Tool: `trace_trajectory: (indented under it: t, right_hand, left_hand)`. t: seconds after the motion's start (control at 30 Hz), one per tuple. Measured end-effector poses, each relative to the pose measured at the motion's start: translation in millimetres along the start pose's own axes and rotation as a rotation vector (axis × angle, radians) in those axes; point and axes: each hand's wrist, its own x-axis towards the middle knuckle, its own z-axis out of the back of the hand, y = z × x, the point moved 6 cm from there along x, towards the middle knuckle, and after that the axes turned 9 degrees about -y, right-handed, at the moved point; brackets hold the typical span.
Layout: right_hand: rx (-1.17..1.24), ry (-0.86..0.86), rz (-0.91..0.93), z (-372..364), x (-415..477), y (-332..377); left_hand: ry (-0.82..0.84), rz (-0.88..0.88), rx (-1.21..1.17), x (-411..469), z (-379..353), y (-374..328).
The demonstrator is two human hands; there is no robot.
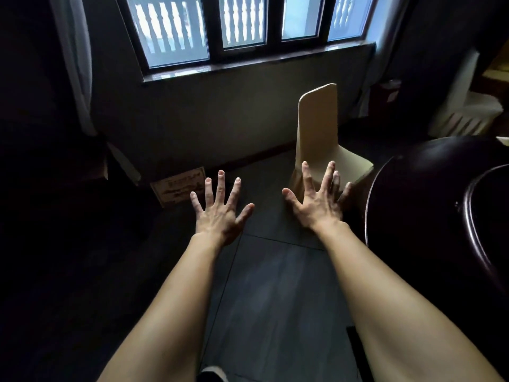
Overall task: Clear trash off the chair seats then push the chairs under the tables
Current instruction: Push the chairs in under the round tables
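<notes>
Head view, dim room, chair seat half-hidden behind right hand

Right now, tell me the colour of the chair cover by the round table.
Pale cream, plain with no pattern, on the chair cover; the head view shows it.

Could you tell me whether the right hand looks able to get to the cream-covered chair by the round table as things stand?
Probably yes: the right hand, open and empty, points toward the chair, with only bare floor between.

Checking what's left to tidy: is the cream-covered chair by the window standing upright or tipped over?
Upright. The chair has its backrest rising straight above the seat, and its cover hangs down to the floor.
</notes>
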Motion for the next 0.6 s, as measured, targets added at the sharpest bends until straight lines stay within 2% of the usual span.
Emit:
trace_trajectory:
  t: [0.27, 0.6]
  right_hand:
    - [-0.045, 0.026, -0.009, -61, 132, 26]
    - [-0.033, 0.026, -0.122, -119, 294, 89]
  left_hand:
    - [0.048, 0.015, 0.015, 133, -40, 33]
    - [0.039, -0.044, -0.009, 341, -44, 79]
